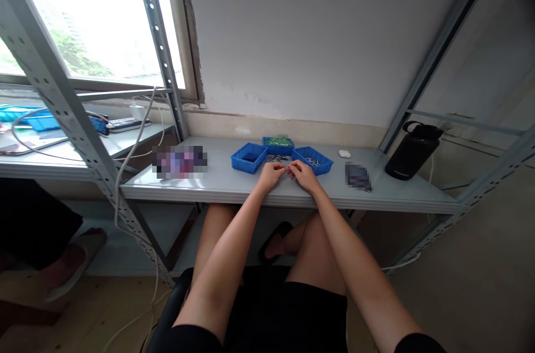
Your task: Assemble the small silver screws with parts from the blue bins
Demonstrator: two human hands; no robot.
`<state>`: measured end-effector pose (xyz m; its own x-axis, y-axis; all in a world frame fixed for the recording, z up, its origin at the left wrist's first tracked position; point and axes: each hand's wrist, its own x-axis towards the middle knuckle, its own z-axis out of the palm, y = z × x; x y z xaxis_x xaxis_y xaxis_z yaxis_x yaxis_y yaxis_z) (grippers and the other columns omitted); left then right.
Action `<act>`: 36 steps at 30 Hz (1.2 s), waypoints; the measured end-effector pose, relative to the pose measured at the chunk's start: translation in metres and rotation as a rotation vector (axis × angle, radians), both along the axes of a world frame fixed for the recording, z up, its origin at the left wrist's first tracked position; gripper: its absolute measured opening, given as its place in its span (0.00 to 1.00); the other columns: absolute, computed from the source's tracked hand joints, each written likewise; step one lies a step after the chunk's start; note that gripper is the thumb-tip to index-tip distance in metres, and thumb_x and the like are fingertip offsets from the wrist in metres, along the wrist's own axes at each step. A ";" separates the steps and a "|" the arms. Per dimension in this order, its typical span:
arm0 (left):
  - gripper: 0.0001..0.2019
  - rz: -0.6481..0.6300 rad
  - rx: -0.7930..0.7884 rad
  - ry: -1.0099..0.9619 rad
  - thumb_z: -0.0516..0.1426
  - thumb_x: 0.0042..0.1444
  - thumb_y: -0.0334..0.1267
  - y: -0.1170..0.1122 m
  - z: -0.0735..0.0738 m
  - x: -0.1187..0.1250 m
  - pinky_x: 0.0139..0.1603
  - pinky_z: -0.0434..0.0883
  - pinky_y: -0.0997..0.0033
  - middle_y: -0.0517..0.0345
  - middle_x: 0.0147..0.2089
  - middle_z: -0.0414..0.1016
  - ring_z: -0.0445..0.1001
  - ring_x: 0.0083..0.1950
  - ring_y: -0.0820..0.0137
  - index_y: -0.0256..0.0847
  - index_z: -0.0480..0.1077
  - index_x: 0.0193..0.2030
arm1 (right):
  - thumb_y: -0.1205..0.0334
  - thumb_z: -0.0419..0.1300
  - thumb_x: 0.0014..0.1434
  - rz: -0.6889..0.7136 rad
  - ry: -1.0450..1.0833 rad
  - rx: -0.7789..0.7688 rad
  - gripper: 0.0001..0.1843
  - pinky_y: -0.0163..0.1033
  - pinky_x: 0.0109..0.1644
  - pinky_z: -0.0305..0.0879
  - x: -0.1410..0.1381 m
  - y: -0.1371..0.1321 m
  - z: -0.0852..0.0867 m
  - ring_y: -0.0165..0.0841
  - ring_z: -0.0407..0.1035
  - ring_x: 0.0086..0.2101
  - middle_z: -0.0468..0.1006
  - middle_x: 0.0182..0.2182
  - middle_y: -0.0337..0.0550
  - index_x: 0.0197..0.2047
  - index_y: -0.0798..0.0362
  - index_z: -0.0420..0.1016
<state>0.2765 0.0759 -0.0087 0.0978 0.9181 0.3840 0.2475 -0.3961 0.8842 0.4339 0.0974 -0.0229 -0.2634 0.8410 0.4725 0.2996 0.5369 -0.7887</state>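
My left hand (273,176) and my right hand (302,175) meet fingertip to fingertip just above the front part of the shelf table. Both are pinched closed around something tiny that I cannot make out. Right behind them lies a pile of small silvery metal parts (278,158). Around the pile stand three blue bins: the left bin (239,164) holds dark pieces, the right bin (324,168) has small metal parts in it, and the back bin (277,150) contains a green plastic bag (279,140). My fingers hide part of the pile.
A black bottle (412,152) leans at the right end of the table (221,186), near a white earbud case (344,153) and a blurred dark item (358,176). Another blurred item (179,162) lies left. Metal posts (90,113) and a cable (118,186) border the left side.
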 end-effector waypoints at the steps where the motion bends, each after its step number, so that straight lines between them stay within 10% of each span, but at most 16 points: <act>1: 0.12 0.001 -0.001 0.004 0.59 0.49 0.42 0.000 0.000 0.000 0.34 0.62 0.70 0.55 0.26 0.74 0.66 0.30 0.71 0.33 0.77 0.30 | 0.49 0.52 0.58 -0.001 0.001 0.001 0.14 0.39 0.36 0.65 0.000 0.000 0.000 0.33 0.68 0.27 0.76 0.27 0.40 0.34 0.51 0.69; 36: 0.10 -0.023 -0.085 -0.251 0.59 0.48 0.42 0.003 -0.003 0.002 0.39 0.68 0.68 0.55 0.30 0.73 0.71 0.35 0.69 0.35 0.69 0.29 | 0.51 0.53 0.58 -0.018 -0.042 0.006 0.14 0.38 0.37 0.65 0.000 -0.001 0.000 0.32 0.69 0.27 0.77 0.28 0.40 0.34 0.52 0.71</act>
<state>0.2781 0.0791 -0.0117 0.0303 0.9467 0.3208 0.0079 -0.3212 0.9470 0.4340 0.0965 -0.0228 -0.2681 0.8431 0.4661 0.3422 0.5356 -0.7720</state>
